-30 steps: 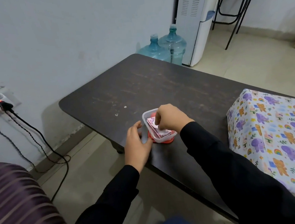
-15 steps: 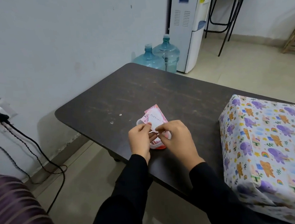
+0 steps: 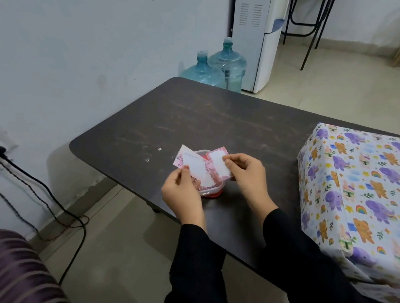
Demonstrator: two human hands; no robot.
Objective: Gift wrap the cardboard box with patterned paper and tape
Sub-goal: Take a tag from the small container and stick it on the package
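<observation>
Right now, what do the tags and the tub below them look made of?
Tags: thin paper or card, matte, with printed pink borders. Tub: clear plastic, see-through walls, slight sheen; the red base under it looks plastic too.

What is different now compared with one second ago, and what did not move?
The right hand lifted the pink cards out of the plastic container; the left hand left the container's side and took hold too. The cards are now split between both hands, above it. Container, wrapped box and table stayed in place.
</observation>
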